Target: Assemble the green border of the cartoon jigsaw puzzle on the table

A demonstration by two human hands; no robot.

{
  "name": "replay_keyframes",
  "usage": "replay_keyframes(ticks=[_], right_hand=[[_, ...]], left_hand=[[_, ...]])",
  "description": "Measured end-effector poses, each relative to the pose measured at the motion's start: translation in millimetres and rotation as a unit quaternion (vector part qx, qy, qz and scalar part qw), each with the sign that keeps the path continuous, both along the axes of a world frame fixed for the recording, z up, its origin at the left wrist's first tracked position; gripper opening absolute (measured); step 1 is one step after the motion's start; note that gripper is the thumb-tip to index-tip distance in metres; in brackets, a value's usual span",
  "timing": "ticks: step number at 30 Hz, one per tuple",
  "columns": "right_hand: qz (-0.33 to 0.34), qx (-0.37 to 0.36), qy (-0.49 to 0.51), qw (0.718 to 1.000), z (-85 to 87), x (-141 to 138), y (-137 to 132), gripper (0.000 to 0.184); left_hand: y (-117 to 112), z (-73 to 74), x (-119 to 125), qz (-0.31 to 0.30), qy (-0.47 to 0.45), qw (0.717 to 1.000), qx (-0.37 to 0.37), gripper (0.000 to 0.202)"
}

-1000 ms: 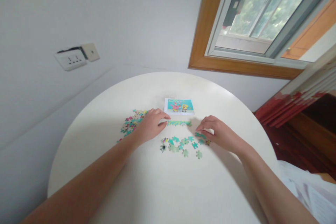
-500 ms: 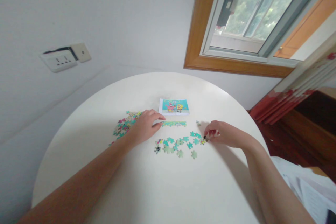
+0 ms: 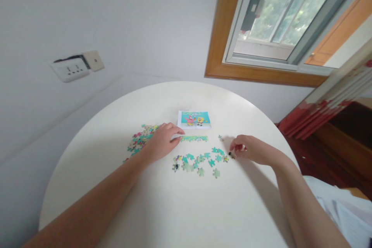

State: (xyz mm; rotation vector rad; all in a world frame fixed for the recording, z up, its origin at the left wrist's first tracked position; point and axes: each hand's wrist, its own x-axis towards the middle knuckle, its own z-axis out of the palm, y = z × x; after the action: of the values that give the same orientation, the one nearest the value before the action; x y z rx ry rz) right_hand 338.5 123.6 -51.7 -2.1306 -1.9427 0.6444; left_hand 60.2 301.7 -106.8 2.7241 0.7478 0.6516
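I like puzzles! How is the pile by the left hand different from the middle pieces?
The pile is bunched together; the middle pieces lie spread out. The pile mixes pink, yellow and teal; the middle pieces are mostly teal-green. Both are loose on the white table.

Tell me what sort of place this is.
Probably a room in a home: a round white table strewn with jigsaw pieces, a wall socket behind it, and a wood-framed window with a curtain.

Joined green puzzle strip (image 3: 194,138) lying flat, small dark puzzle piece (image 3: 231,155) pinched just right of loose teal pieces (image 3: 200,159)
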Motion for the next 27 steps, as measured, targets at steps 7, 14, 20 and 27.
replay_keyframes(ticks=[7, 14, 20, 27], right_hand=[[0.012, 0.066, -0.016, 0.998, -1.1, -8, 5, 0.023], [0.089, 0.064, 0.010, 0.994, -1.9, -28, 6, 0.016], [0.101, 0.081, -0.022, 0.991, -7.6, -35, 9, 0.013], [0.114, 0.079, 0.011, 0.990, -4.6, -41, 8, 0.018]], left_hand=[[1, 0.1, 0, -0.006, -0.006, 1.000, 0.005, 0.020], [1, -0.3, 0, -0.004, -0.002, 1.000, 0.005, 0.020], [-1, 0.8, 0, 0.000, -0.002, 1.000, -0.005, 0.020], [-4, 2.7, 0, 0.001, -0.006, 1.000, -0.005, 0.020]])
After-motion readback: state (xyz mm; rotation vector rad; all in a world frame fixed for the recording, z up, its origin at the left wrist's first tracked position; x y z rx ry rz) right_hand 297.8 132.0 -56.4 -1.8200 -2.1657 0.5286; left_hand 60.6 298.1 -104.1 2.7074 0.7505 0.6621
